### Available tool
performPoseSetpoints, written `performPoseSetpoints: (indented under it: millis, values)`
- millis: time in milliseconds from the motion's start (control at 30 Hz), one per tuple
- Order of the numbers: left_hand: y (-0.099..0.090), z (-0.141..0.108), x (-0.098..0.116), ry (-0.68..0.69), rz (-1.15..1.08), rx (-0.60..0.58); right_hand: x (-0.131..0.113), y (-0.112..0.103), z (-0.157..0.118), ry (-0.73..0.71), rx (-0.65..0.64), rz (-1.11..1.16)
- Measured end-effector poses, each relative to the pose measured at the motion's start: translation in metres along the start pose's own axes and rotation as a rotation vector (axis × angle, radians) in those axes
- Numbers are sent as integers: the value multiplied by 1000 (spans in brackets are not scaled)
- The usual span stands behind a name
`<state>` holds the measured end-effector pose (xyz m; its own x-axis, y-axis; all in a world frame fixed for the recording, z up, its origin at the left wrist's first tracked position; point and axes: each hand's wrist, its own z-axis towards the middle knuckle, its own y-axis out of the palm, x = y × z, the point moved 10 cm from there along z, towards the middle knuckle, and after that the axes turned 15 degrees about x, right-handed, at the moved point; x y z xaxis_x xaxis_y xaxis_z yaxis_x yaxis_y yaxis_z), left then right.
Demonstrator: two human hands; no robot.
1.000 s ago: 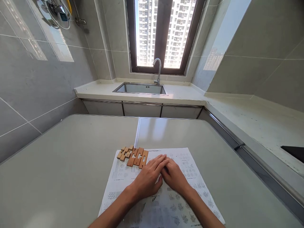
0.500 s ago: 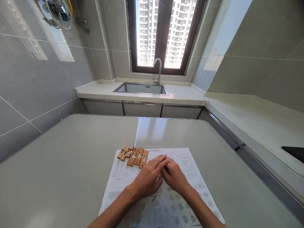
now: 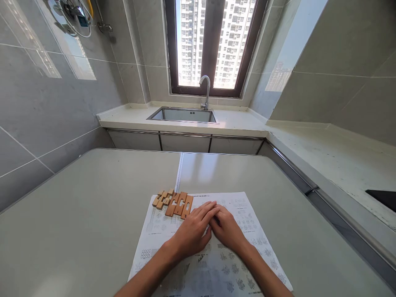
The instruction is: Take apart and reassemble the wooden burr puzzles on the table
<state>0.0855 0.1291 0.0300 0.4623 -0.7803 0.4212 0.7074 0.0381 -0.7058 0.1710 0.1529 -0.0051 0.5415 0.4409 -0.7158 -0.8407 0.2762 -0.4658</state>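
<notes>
My left hand (image 3: 192,231) rests palm down on a printed sheet of paper (image 3: 173,272), its fingers stretched out and its thumb apart. My right hand (image 3: 228,229) lies beside it, fingers extended toward the left hand, and the fingertips of both touch. No object shows in either hand; the space under the palms is hidden. Just left of my left hand, flat wooden pieces with slots and numbers, one of them a slotted piece (image 3: 187,207), lie in a row. Several smaller notched wooden pieces (image 3: 161,201) sit to their left, near the sheet's upper left corner.
The sheet lies on a pale table (image 3: 77,222) with a seam running away from me. Behind the table are a white counter (image 3: 130,117), a sink (image 3: 185,115), a faucet (image 3: 207,93) and a window. Another counter (image 3: 346,161) runs along the right, with a dark object at its edge.
</notes>
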Motion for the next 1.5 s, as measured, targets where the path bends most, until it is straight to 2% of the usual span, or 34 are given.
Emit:
performPoseSetpoints:
  millis: [1500]
  values:
    - [-1,1,0,5,-10,12,0,0,0,28,-11,2]
